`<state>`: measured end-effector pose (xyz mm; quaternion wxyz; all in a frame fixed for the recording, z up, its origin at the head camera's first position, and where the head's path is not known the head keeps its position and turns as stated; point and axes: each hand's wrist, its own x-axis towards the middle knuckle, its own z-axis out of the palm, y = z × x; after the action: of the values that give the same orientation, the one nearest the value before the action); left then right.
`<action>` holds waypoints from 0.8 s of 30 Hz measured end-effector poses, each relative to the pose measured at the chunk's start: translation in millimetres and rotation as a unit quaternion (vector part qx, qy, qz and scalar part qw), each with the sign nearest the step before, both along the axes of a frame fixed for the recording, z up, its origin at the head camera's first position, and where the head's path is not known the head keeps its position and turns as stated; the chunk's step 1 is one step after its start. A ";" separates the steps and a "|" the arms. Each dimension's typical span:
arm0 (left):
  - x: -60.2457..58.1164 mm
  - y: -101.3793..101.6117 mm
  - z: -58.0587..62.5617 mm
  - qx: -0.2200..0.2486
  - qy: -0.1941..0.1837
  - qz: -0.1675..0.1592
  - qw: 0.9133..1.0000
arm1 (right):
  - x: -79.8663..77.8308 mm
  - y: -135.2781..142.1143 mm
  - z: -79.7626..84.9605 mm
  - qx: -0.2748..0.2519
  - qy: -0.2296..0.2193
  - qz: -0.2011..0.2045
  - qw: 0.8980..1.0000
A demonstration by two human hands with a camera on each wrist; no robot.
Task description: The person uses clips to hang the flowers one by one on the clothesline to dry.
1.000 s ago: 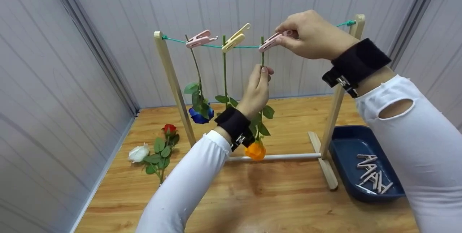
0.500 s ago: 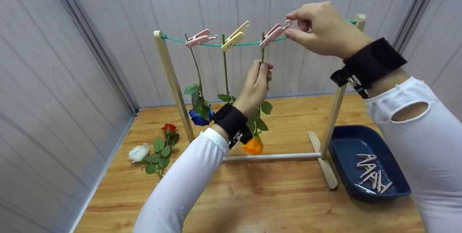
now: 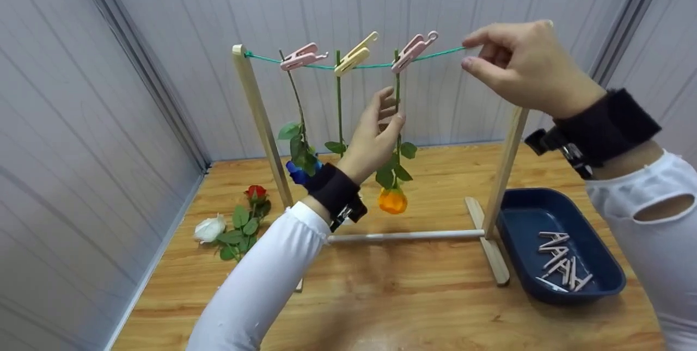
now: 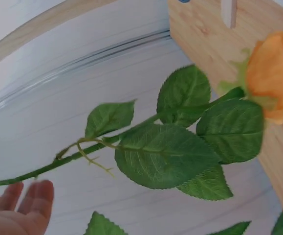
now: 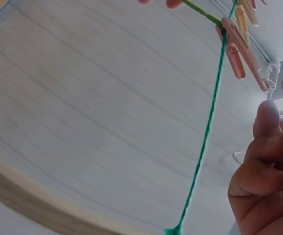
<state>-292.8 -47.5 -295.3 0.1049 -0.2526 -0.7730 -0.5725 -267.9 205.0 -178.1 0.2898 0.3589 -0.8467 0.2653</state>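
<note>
An orange rose (image 3: 392,200) hangs head down from a green string (image 3: 446,53), its stem clipped by a pink clothespin (image 3: 411,55). My left hand (image 3: 371,141) is beside that stem, fingers loosely spread and gripping nothing; in the left wrist view its fingertips (image 4: 44,193) lie just below the stem. To the right of the clothespin, my right hand (image 3: 525,65) is by the string with thumb and forefinger apart, holding nothing. Farther left, a yellow clothespin (image 3: 353,62) clips a second stem, its flower hidden behind my left arm. Another pink clothespin (image 3: 301,58) holds a blue rose (image 3: 297,173).
Two wooden posts (image 3: 261,122) and a white bottom bar (image 3: 414,236) frame the string. On the wooden table (image 3: 414,307), a red rose (image 3: 255,194) and a white rose (image 3: 209,229) lie at left. A dark blue basin (image 3: 517,220) at right contains several clothespins (image 3: 555,257).
My right hand has let go of the pink clothespin and moved right. My left fingers have loosened from the orange rose's stem, and the rose hangs slightly higher from the string.
</note>
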 end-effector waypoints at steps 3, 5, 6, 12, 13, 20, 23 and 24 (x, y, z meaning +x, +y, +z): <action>8.6 -5.1 -4.8 -0.016 0.011 0.015 1.000 | 2.9 5.4 -14.1 0.003 -0.013 0.011 1.000; 13.3 -7.8 -8.4 -0.021 0.025 0.024 0.999 | 4.9 9.4 -24.0 0.014 -0.020 0.014 1.000; 15.1 -8.8 -10.1 -0.024 0.032 0.026 0.999 | 5.9 11.6 -28.8 0.023 -0.020 0.014 0.999; 27.4 -15.0 -16.5 -0.031 0.058 0.014 0.998 | 11.4 30.3 -57.6 0.069 -0.035 0.051 0.996; 29.6 -16.1 -17.0 -0.032 0.061 0.009 0.998 | 11.6 34.8 -62.4 0.080 -0.044 0.060 0.994; 41.8 -24.6 -28.8 -0.059 0.051 -0.037 0.996 | 11.8 68.4 -93.3 0.141 -0.127 0.075 0.979; 46.2 -28.8 -38.4 -0.093 0.042 -0.062 0.993 | 12.7 80.9 -106.5 0.145 -0.173 0.062 0.972; 47.4 -30.0 -42.1 -0.104 0.038 -0.071 0.991 | 12.7 84.5 -111.0 0.148 -0.192 0.057 0.969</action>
<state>-245.4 -77.5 -337.5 0.0667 -0.3374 -0.8039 -0.4853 -255.1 289.5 -289.1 0.0502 0.3881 -0.8944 0.2167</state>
